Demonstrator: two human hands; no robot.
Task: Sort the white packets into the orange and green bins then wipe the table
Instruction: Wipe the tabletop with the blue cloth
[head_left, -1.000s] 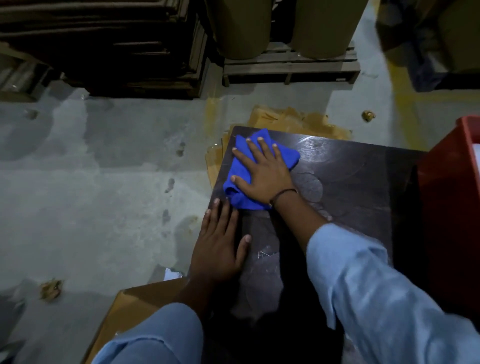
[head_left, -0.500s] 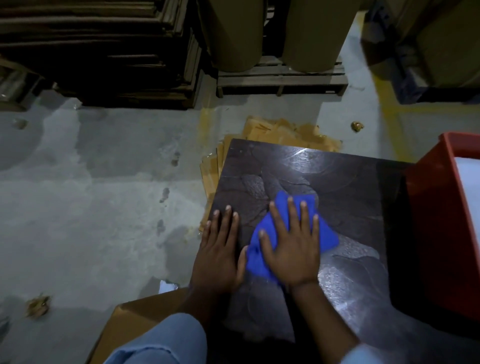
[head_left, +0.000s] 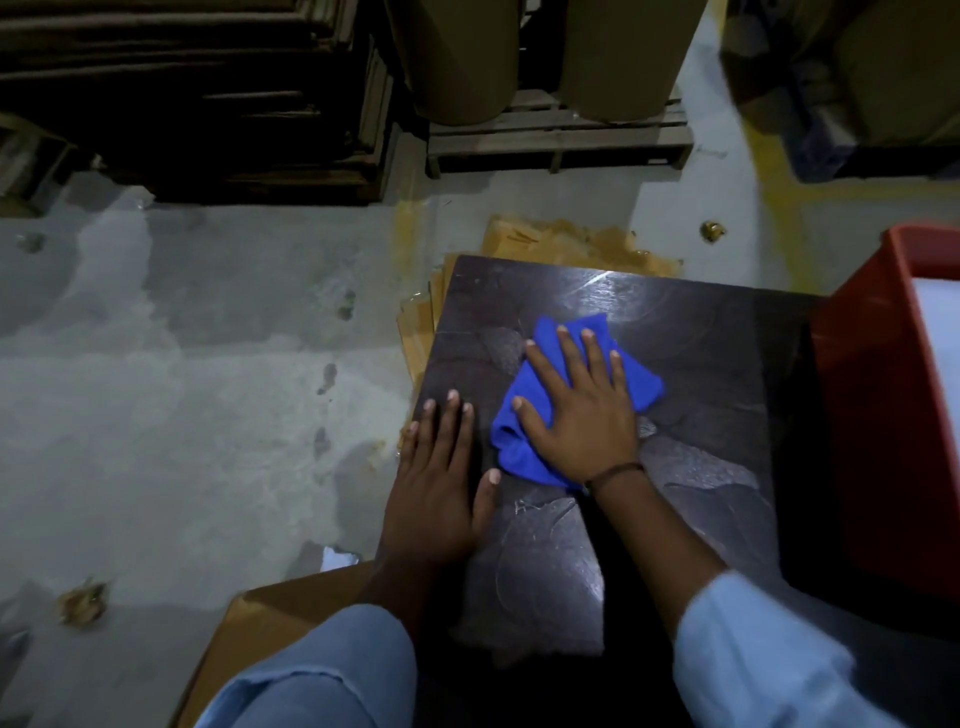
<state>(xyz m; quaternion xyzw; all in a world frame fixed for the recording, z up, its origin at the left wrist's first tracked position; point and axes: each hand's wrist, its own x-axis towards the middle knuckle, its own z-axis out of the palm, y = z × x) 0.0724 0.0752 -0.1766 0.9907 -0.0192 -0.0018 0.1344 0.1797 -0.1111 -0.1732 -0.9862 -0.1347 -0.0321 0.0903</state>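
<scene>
Wiping step in hand, we judge; right hand (head_left: 576, 415) flat on blue cloth (head_left: 644, 387), fingers spread straight, pressing it to table (head_left: 717, 322) mid-top; left hand (head_left: 439, 488) flat near table's left edge, fingers straight, holding nothing; orange bin (head_left: 872, 426) at table's right, something white inside; next we expect strokes toward far right corner, even pressure.

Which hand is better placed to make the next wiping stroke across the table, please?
The right hand: its fingers lie spread flat on the blue cloth on the table. The left hand rests flat on bare tabletop near the left edge, beside the cloth, so it probably just braces.
</scene>
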